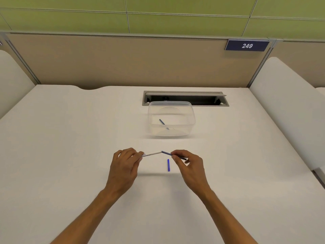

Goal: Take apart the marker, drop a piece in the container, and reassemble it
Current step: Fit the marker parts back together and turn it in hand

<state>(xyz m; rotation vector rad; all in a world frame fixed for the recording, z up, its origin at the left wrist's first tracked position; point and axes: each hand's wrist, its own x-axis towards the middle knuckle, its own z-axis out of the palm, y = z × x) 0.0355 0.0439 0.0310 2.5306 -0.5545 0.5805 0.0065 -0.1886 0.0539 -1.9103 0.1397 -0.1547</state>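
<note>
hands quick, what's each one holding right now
Left hand: pinches the white barrel.
Right hand: pinches the dark blue piece.

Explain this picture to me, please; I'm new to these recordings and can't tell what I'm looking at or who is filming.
There is no machine here. A person wears a camera on the head, so you look down at their own two bare arms over a white desk.

The left hand pinches a white marker barrel. The right hand pinches a thin dark blue piece, its tip meeting the barrel's open end.

Between the hands, a small blue piece lies on the desk. Farther back stands a clear plastic container with a thin dark piece inside. Behind it is a cable slot, and a sign reads 249.
</note>
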